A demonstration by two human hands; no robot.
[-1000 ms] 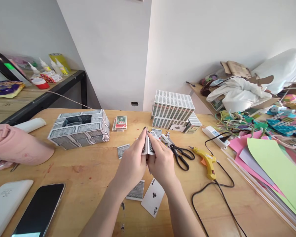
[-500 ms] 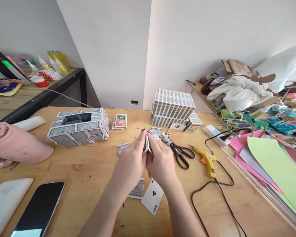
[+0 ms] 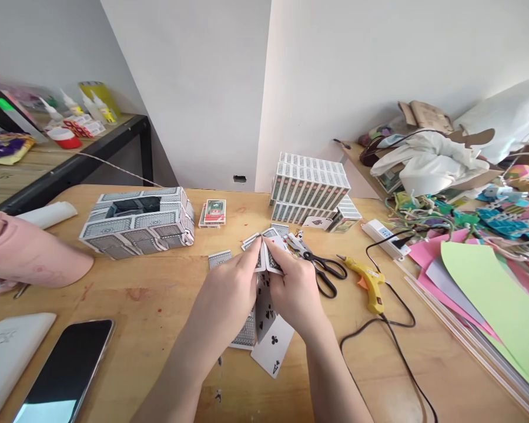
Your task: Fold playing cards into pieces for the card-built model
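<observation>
Playing cards [image 3: 265, 305] are held between my two hands above the table, some with patterned backs up and a spade face showing below. My left hand [image 3: 231, 285] grips the left side, its thumb near the top edge. My right hand [image 3: 297, 282] pinches the right side, close against the left. The cards meet at a ridge between my thumbs. Under my hands lie an ace of clubs [image 3: 273, 346], face up, and a patterned card [image 3: 243, 335], face down. Just beyond are more loose cards [image 3: 220, 258], partly hidden by my hands.
Black scissors [image 3: 324, 273] and a yellow glue gun [image 3: 365, 281] with its cord lie to the right. A card-covered box [image 3: 136, 226] stands left, stacked card packs [image 3: 308, 188] at the back. A phone [image 3: 66, 370] and pink pouch [image 3: 35, 249] are near left; colored paper [image 3: 489, 305] lies right.
My hands have drawn slightly apart at the wrists and tilted, so the card backs and a spade face now show between them. The view has shifted a little.
</observation>
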